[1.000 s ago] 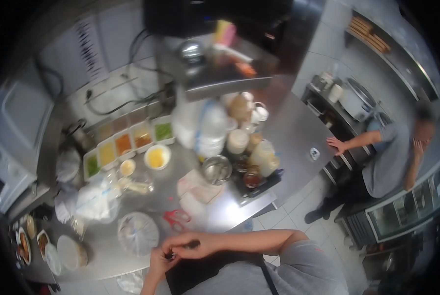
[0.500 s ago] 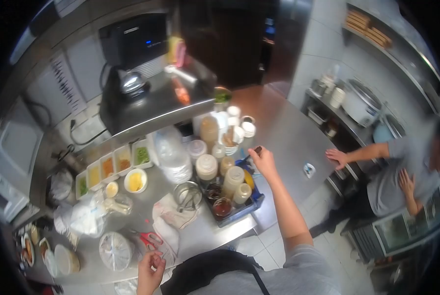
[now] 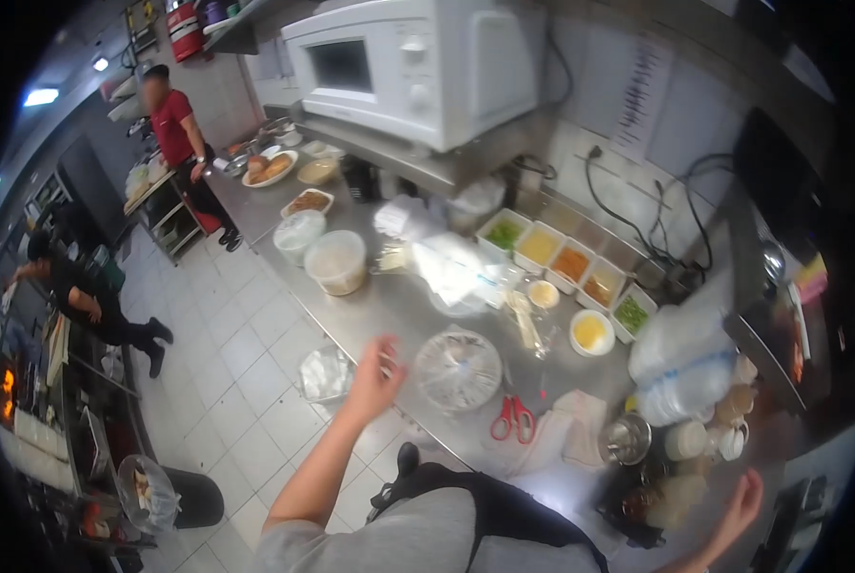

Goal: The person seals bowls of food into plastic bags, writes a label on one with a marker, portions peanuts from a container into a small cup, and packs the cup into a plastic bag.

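My left hand (image 3: 378, 382) is in the air at the counter's front edge, fingers loosely bent and nothing visible in it. Just right of it stands a round tub covered in clear plastic (image 3: 458, 371). Red-handled scissors (image 3: 513, 420) lie beyond that tub, next to a crumpled cloth (image 3: 570, 430). At the lower right, my right hand (image 3: 738, 506) hovers beside the blurred sauce bottles (image 3: 677, 497); its fingers are slightly bent and apart, with nothing seen in them. A metal bowl (image 3: 626, 439) sits near the bottles.
Several topping containers (image 3: 572, 265) line the back of the steel counter, with a bowl of yellow food (image 3: 591, 332) before them. A microwave (image 3: 418, 67) rests on the shelf above. Two people stand across the tiled floor (image 3: 227, 334). A bin (image 3: 193, 497) is at lower left.
My view has swung left, bringing in the microwave and the two people. My right hand has come back from over the counter beyond the bottles; the small dark thing at its fingers no longer shows.
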Demonstrator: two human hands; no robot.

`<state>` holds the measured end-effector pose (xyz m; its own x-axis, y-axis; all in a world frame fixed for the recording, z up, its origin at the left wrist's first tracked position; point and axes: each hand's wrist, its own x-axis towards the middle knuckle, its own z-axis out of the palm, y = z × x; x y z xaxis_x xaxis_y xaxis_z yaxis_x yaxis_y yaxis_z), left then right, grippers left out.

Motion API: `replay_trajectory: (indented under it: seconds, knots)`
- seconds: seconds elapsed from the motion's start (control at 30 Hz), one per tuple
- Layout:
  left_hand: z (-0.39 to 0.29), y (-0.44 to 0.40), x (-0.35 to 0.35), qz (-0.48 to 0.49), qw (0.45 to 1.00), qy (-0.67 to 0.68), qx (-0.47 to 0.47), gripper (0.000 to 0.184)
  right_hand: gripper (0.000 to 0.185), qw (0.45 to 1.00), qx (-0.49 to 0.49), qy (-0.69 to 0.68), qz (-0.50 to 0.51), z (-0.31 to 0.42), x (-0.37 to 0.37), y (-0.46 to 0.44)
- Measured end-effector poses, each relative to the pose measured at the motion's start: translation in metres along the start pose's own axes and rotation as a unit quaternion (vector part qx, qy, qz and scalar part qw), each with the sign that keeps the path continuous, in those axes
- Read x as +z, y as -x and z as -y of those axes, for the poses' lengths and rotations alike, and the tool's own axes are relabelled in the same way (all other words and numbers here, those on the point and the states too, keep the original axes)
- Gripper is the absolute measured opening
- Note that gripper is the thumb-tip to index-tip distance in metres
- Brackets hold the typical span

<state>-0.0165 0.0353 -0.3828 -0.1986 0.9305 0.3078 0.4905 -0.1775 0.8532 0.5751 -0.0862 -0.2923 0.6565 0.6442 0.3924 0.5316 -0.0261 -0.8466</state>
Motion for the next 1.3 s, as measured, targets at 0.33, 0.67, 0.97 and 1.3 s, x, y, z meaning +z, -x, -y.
replay_trajectory:
  seconds: [0.33,0.67,0.97,1.3]
  knots:
    - [0.16,-0.165,-0.104,-0.2,0.85,0.331,-0.358,0.07,0.027,0.824,-0.307,-0.035,0.475,0.163,0.309,0.148]
    - [0.176,-0.175,-0.13,-0.131,0.916,0.243,-0.292,0.07,0.023,0.728,-0.356,0.251,0.529,0.167,0.398,0.171]
    - [0.175,-0.119,-0.139,0.035,0.949,0.192,-0.247,0.066,0.02,0.625,-0.407,0.281,0.604,0.187,0.415,0.157]
    - [0.137,-0.083,-0.119,0.083,0.94,0.244,-0.222,0.062,0.022,0.522,-0.513,0.212,0.648,0.194,0.429,0.144]
